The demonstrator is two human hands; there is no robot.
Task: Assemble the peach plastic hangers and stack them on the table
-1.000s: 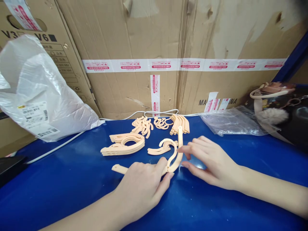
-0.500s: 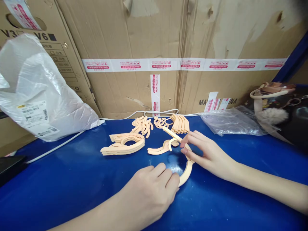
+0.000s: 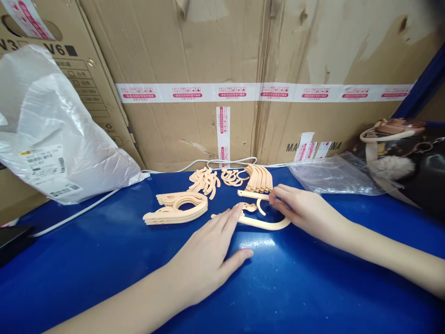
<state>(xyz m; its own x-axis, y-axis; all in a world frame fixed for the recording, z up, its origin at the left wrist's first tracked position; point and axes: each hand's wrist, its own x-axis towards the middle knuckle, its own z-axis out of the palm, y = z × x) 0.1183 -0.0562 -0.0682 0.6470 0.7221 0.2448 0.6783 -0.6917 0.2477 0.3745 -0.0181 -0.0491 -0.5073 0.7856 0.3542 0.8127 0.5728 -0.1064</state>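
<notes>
My right hand point(image 3: 301, 211) pinches a peach plastic folding hanger point(image 3: 264, 223) that lies folded on the blue table point(image 3: 104, 260), its curved arm running leftward. My left hand point(image 3: 212, 253) lies flat with fingers stretched out, its fingertips touching the hanger's left end beside a loose hook piece point(image 3: 248, 207). To the left sits a stack of finished hangers point(image 3: 177, 208). Behind lie piles of peach parts: hooks point(image 3: 206, 180), small rings point(image 3: 232, 177) and stacked arms point(image 3: 259, 178).
Large cardboard boxes point(image 3: 243, 69) wall the back. A white plastic bag point(image 3: 52, 134) sits at the left, a clear bag point(image 3: 330, 176) and a dark handbag point(image 3: 406, 157) at the right. A white cable point(image 3: 86, 209) runs along the back edge. A black object point(image 3: 14, 241) lies far left.
My right hand has folded the hanger and swung it from near me back toward the parts piles. My left hand let go of it, opened and reached forward flat.
</notes>
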